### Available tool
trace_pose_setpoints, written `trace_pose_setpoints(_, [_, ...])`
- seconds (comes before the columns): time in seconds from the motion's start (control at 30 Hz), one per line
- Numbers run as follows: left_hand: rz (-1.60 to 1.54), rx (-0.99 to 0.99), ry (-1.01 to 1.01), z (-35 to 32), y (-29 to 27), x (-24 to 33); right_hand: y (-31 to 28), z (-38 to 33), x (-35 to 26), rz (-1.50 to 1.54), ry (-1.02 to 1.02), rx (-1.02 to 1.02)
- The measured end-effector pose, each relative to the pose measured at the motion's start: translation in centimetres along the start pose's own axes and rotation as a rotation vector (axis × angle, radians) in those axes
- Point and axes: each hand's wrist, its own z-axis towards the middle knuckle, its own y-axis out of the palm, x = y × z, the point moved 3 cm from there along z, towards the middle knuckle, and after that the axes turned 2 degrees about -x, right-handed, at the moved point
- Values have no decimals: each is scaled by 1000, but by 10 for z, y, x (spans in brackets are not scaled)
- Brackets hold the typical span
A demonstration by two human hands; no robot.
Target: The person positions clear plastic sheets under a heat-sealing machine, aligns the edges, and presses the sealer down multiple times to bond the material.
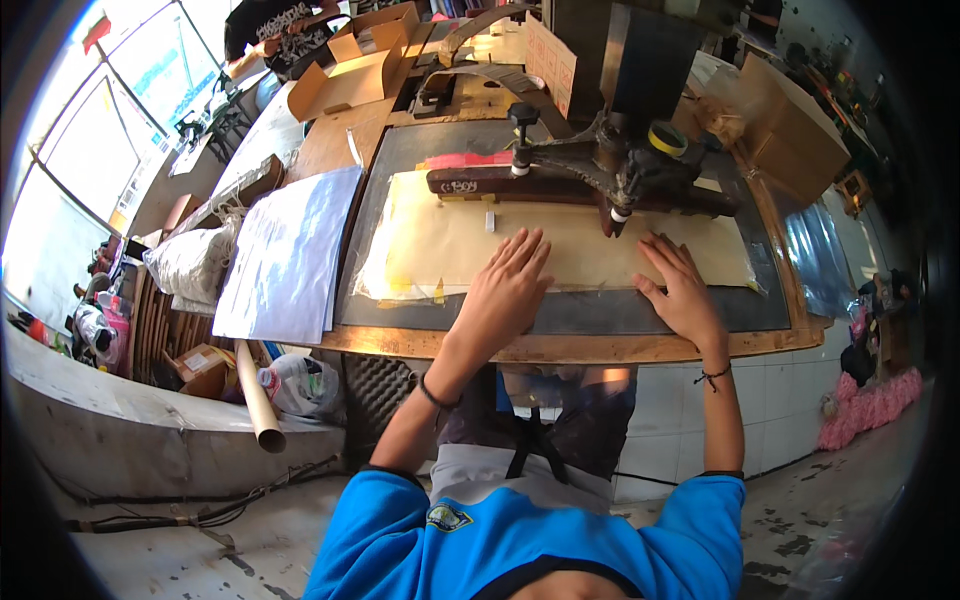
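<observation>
A long pale-yellow sheet [590, 245] lies on a dark grey mat [590, 318] on the wooden table. My left hand [508, 285] lies on the sheet's near side, fingers stretched forward and held close together. My right hand [682, 288] rests near the sheet's right part, its fingers extended and thumb apart. Neither hand grips anything. Just beyond my fingers, a dark reddish bar [470, 184] runs across the sheet under a black metal arm [570, 155] with a knob. A small white piece [490, 221] sits on the sheet ahead of my left hand. Yellow tape marks the sheet's near edge.
Clear plastic sheets [290, 255] are stacked at the left. A yellow tape roll [667, 139] sits on the machine. Cardboard boxes [790, 130] stand far right and far left [350, 85]. A cardboard tube [257, 400] leans below the table. Another person [275, 35] is at far left.
</observation>
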Motion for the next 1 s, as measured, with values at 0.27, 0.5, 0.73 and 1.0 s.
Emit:
trace_pose_setpoints(0.27, [-63, -95, -55, -17, -14, 0, -7, -25, 5, 78, -16, -44])
trace_pose_setpoints(0.5, [-64, -106, -64, -8, -15, -7, -5, -17, 3, 30, -53, 14])
trace_pose_setpoints(0.73, [-80, -34, -125, -17, -19, 0, -2, -23, 23, 37, -29, 58])
trace_pose_setpoints(1.0, [-62, 62, -127, -19, -16, -3, -4, -19, 17, 43, -83, 81])
